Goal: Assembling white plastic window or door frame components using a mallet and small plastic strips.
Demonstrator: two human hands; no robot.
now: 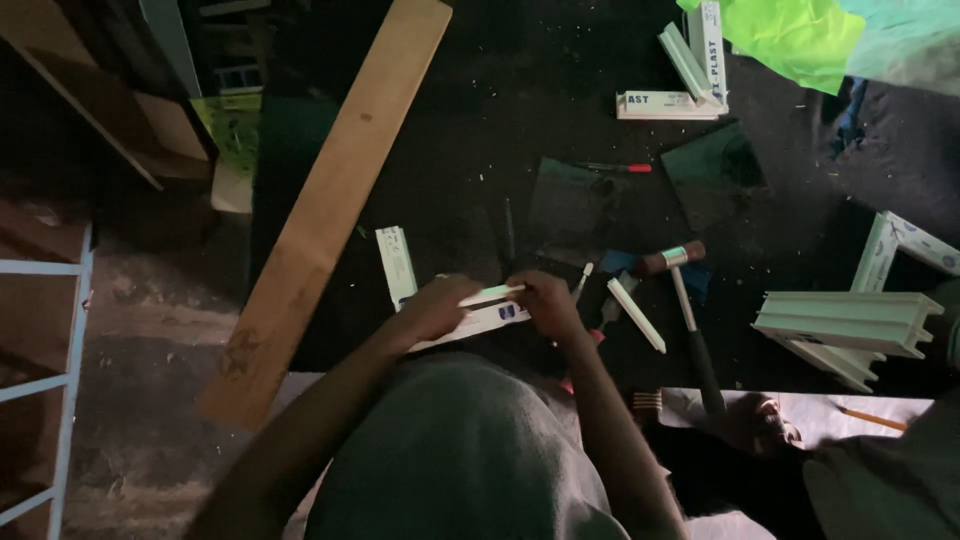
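Both my hands meet over the dark worktop just in front of me. My left hand [432, 308] grips a short white plastic profile piece [490, 318] from the left. My right hand [545, 300] holds the other end and pinches a thin white strip [490, 294] lying along the top of the piece. The profile's underside is hidden by my fingers.
A long wooden plank [330, 200] runs diagonally at left. A mallet [685, 290], a loose white strip [636, 314], a red-handled tool [620, 167], a short white offcut [396, 264] and several white profile sections [845, 325] lie around. Another person's hand [765, 420] rests at lower right.
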